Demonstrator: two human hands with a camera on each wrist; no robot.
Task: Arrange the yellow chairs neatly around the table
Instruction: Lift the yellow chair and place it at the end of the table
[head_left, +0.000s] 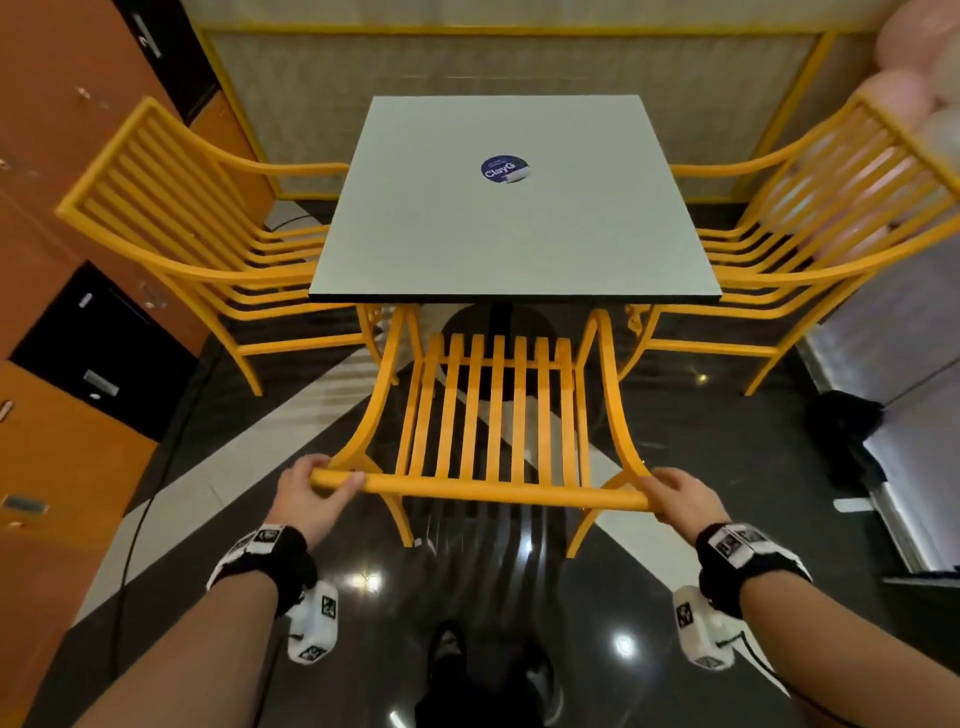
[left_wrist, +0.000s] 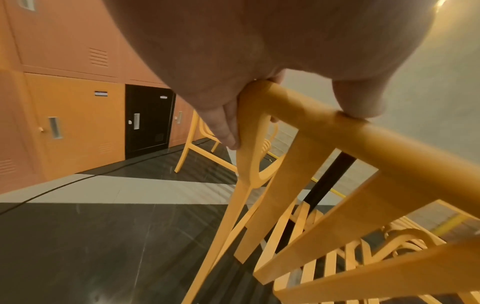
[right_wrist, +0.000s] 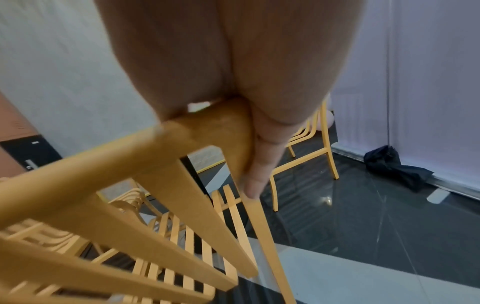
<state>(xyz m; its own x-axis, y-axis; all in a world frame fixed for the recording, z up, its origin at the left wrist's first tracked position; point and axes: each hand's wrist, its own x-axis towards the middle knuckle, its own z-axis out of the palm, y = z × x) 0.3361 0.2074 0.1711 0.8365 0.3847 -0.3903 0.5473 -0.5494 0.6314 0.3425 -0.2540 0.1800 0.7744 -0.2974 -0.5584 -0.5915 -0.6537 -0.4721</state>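
A square grey table (head_left: 511, 228) stands in the middle with a yellow slatted chair on three sides. The near chair (head_left: 493, 410) faces the table, its seat partly under the near edge. My left hand (head_left: 311, 491) grips the left end of its top rail (left_wrist: 306, 107), thumb on top. My right hand (head_left: 678, 493) grips the right end of the same rail (right_wrist: 207, 127), fingers down the corner. The left chair (head_left: 197, 228) and the right chair (head_left: 810, 218) sit tucked against the table's sides.
Orange and black lockers (head_left: 78, 332) line the left wall. A yellow-framed partition (head_left: 467, 57) stands behind the table. A dark bundle (head_left: 844, 421) lies on the glossy black floor at the right by a pale wall. A cable (head_left: 140, 530) runs along the floor at left.
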